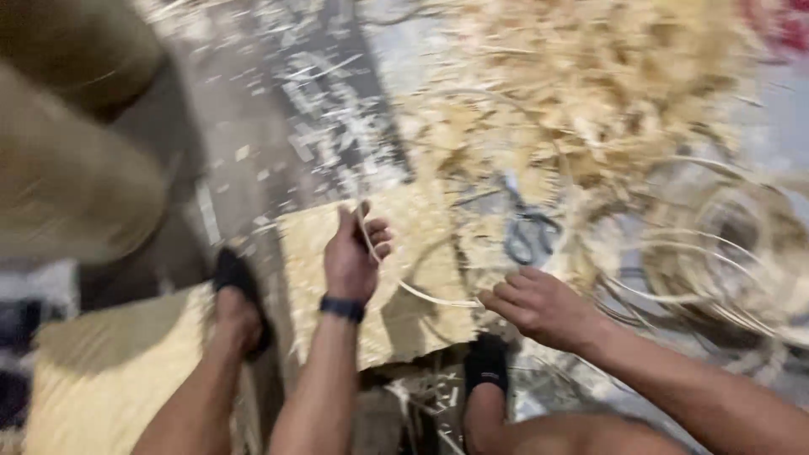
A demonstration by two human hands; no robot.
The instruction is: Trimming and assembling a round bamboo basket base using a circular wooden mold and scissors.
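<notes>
1. Pale cane, one thin flat strip [421,293], is held between both hands; it curves from the left hand down and across to the right.
2. The left hand [354,253] is closed in a fist on the strip's upper end, thumb up; a dark band [342,307] is worn at that wrist.
3. The right hand [539,305] is pinched on the strip's other end with the fingers curled; the exact grip is blurred.
4. The strip is likely held at both ends so that its bend is kept under control.
5. A flat woven mat [421,227] lies under and beyond the left hand, apparently as a work surface.
6. Dark-handled scissors [527,232] lie just beyond the right hand, probably kept within reach.
7. Coils of cane [725,253] sit to the outer side of the right hand; a heap of shavings [590,93] lies further beyond both hands.
8. Two feet in dark sandals are seen: one [240,295] beside the left forearm, one [486,362] below the right hand.
9. Hard to make out: everything is motion-blurred; the tan shapes at far left are not identifiable, and a red thing is cut off at the top edge.
</notes>
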